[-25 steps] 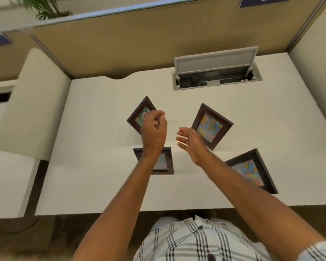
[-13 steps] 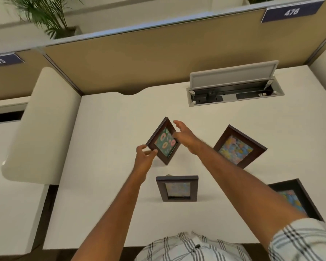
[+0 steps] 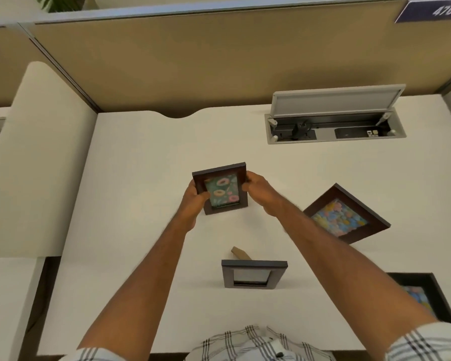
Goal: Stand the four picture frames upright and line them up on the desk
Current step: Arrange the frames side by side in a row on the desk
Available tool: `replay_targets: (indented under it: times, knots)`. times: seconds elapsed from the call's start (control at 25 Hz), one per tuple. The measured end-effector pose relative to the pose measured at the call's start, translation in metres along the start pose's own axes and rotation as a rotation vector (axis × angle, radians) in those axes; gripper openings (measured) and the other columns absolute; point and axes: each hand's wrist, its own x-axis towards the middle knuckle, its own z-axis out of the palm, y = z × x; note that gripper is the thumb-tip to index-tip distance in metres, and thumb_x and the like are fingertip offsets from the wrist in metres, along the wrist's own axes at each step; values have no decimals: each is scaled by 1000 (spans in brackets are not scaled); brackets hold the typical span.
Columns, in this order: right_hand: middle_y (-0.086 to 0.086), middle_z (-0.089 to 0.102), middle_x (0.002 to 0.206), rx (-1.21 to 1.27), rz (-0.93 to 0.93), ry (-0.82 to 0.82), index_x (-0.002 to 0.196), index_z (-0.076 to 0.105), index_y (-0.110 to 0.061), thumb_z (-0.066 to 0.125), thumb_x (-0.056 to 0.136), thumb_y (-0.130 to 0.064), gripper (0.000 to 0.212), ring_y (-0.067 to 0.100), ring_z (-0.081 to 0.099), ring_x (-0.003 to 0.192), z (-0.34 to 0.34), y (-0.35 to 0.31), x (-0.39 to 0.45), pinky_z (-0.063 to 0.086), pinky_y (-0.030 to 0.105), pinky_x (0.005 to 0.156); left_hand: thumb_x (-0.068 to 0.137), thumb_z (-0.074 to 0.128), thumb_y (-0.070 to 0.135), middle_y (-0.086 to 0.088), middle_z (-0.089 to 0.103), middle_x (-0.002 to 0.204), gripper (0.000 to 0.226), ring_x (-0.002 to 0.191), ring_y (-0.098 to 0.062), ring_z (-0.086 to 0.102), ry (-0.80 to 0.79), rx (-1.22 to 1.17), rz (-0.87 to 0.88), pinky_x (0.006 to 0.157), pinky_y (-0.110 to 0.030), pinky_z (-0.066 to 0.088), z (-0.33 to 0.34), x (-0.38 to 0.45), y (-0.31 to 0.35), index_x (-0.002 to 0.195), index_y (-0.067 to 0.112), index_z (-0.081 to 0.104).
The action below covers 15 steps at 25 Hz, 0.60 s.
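Note:
A dark wooden frame with a doughnut picture is held above the white desk, tilted towards me. My left hand grips its left edge and my right hand grips its right edge. Nearer to me, a second frame stands upright on its brown back prop. A third frame with a pastel picture lies flat and turned at the right. A fourth frame lies flat at the lower right, partly hidden behind my right arm.
An open cable hatch with a raised lid sits in the desk at the back right. A tan partition wall closes the back. A cream side panel stands along the desk's left edge.
Both hands have closed on the doughnut frame, lifted it off the desk and turned it from a diagonal lie to nearly square. The other three frames have not moved.

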Motion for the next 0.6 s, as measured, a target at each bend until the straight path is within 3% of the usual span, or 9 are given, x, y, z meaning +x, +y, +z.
replay_targets:
  times: [0.2,0.48,0.6]
  knots:
    - [-12,67,103,48,-18,35,119,61,-19,41,88,4,44,-3,60,92,8,-11,21,46,3,58,92,48,-10,-10,65,132,51,123,-25,63,24,-16,32,94,-34,57,-10,31,9,138,12,52]
    - [-10,67,108,94,-22,30,123,58,-19,41,90,1,42,1,62,95,15,-8,38,49,6,60,91,49,-6,3,70,119,45,110,-10,68,32,-19,58,75,-17,59,-18,47,8,129,19,58]
    - [-2,66,117,94,-24,24,129,55,-15,42,91,1,44,4,61,100,15,-9,37,50,7,62,90,50,-6,1,70,120,46,110,-10,68,36,-24,68,74,-17,59,-17,47,7,128,18,58]
